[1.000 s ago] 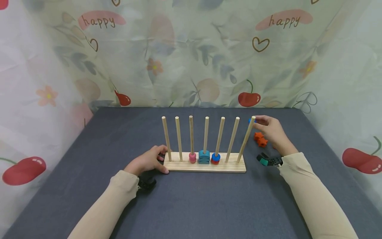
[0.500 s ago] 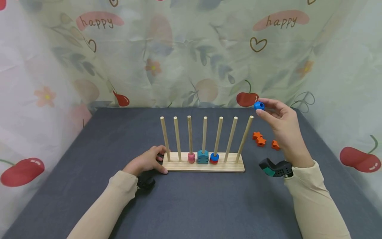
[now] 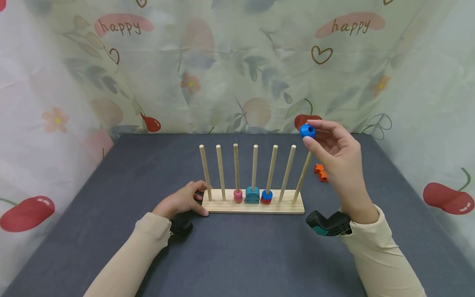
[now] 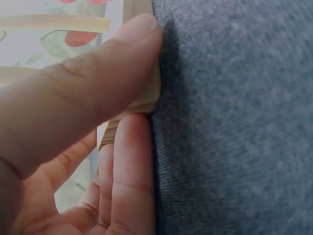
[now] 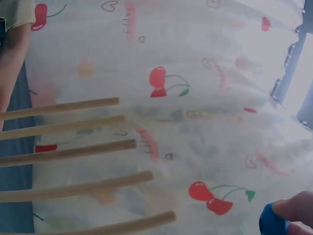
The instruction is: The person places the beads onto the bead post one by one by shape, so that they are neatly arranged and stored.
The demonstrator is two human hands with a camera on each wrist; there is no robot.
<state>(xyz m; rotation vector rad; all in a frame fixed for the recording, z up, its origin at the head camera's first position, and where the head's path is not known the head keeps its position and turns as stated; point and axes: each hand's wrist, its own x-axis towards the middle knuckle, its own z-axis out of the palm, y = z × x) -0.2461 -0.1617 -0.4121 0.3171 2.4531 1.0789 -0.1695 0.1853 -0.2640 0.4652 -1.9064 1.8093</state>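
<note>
**Blue bead held above the right end of the peg rack**

Blue bead (image 3: 307,131) is the piece in hand, and the step, as I judge it, is carrying it to a peg.

Nearest, the left hand (image 3: 182,201) rests on the grey surface (image 3: 237,255), thumb and fingers clamped on the near-left corner of the wooden base (image 3: 256,207); the left wrist view shows the thumb pressing that corner from above with fingers beneath. On the base stand seven pegs. The third from the left carries pink beads (image 3: 238,196), the fourth teal pieces (image 3: 252,194), the fifth a blue ring over a red one (image 3: 266,196); the others are bare.

Further right and higher, the right hand (image 3: 335,154) pinches the bead between thumb and fingertips, in the air above the tops of the two rightmost pegs (image 3: 288,173), touching neither. Beyond the hand, orange star pieces (image 3: 320,172) lie on the surface.

Threading calls for turning the bead's hole downward and lining it up over a peg tip, while the base is steadied.
</note>
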